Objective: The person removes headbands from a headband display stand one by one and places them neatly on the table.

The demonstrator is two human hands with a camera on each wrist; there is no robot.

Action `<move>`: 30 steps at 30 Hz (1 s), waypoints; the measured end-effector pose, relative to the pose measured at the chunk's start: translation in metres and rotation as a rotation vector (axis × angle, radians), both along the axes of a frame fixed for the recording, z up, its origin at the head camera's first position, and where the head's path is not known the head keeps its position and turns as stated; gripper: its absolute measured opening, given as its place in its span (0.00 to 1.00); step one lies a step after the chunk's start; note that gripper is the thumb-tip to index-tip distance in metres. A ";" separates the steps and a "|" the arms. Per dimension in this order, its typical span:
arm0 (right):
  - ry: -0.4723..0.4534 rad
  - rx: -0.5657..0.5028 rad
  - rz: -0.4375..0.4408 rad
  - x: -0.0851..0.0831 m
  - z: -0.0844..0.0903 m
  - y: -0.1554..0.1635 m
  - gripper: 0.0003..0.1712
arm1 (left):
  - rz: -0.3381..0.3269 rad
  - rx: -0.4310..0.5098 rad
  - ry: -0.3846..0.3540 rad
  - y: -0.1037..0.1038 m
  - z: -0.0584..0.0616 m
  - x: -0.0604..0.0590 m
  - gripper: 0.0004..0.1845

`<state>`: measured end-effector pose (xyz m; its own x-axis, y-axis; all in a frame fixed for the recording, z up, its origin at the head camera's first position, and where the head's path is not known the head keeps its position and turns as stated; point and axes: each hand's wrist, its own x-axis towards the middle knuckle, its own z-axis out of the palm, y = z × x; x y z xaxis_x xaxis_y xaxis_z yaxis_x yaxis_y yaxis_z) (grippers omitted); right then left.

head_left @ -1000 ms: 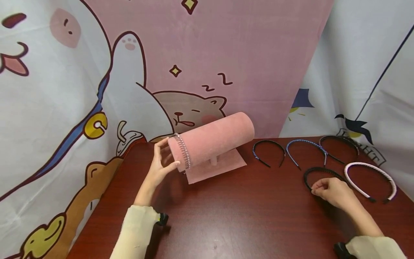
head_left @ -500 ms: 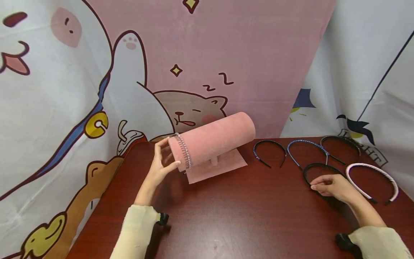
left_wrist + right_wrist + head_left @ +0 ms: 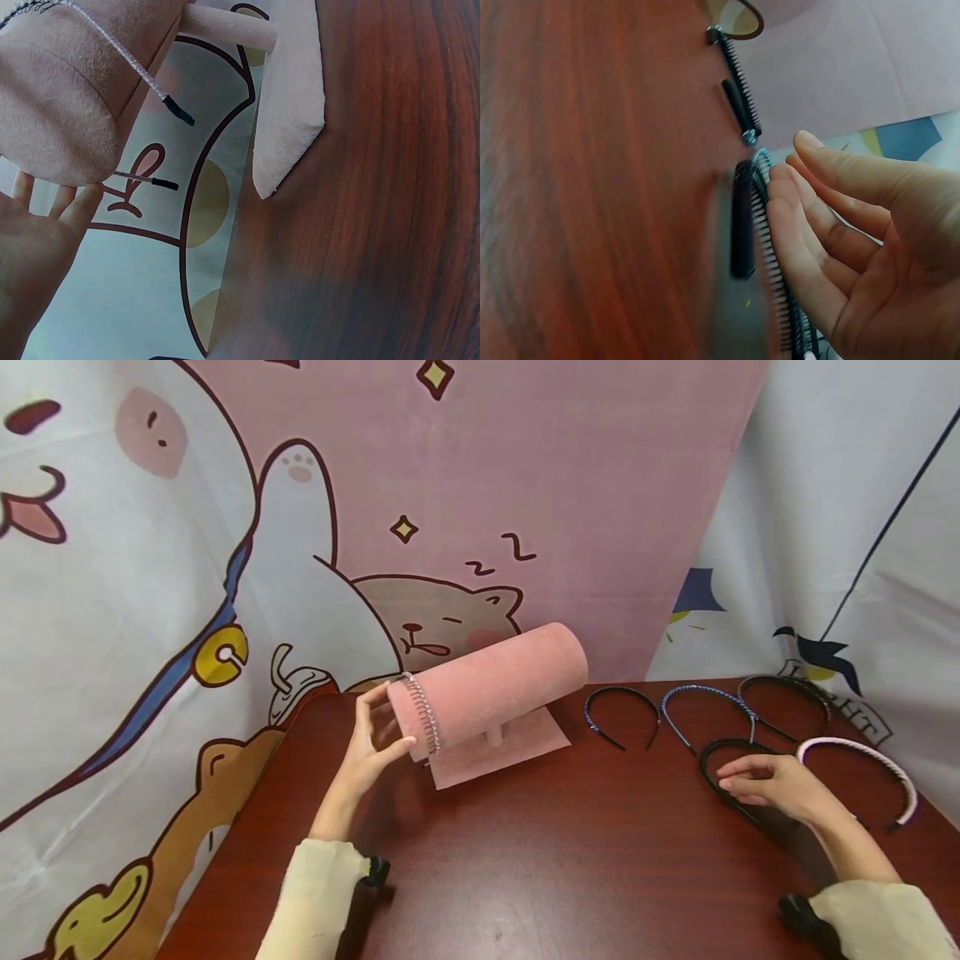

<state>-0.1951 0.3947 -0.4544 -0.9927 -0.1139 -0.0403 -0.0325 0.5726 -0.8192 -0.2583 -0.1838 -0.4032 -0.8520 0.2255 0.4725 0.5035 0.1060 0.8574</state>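
Note:
My left hand (image 3: 362, 756) holds the near left end of a pink plush headband display stand (image 3: 495, 681), thumb in front and fingers at the upper edge. A silvery, toothed headband (image 3: 422, 710) sits around that end; its dark tips hang below the roll in the left wrist view. My right hand (image 3: 780, 789) is over a black toothed headband (image 3: 705, 764) on the table, covering part of it. In the right wrist view, thumb and fingers are apart, with nothing between them. The fingers lie beside the headband's comb teeth (image 3: 769, 255); whether they touch is unclear.
Behind the right hand lie a black headband with blue decoration (image 3: 622, 690), a blue one (image 3: 701, 688) and a dark one (image 3: 795, 680). A white-pink braided headband (image 3: 862, 746) lies to its right. A printed cloth (image 3: 600, 485) hangs behind the brown table (image 3: 562, 860).
My right fingers were at the black headband's edge, and that headband has turned slightly on the table. The fingertips now stand a little higher and more apart. My left hand has stayed in place.

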 end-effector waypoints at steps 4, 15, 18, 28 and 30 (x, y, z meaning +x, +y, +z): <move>0.005 -0.037 0.006 -0.001 0.009 -0.008 0.19 | -0.006 0.010 0.000 0.000 -0.001 0.001 0.46; 0.087 -0.123 0.070 -0.010 0.032 -0.047 0.20 | -0.009 0.014 -0.001 0.000 0.000 0.000 0.47; 0.089 -0.141 0.092 -0.015 0.036 -0.061 0.20 | -0.012 0.020 0.002 0.000 0.000 -0.001 0.46; 0.083 -0.194 0.092 -0.027 0.043 -0.112 0.21 | -0.017 0.032 0.000 -0.001 0.000 -0.001 0.47; 0.080 -0.216 0.095 -0.028 0.045 -0.121 0.22 | -0.018 0.027 0.005 -0.001 0.000 -0.002 0.47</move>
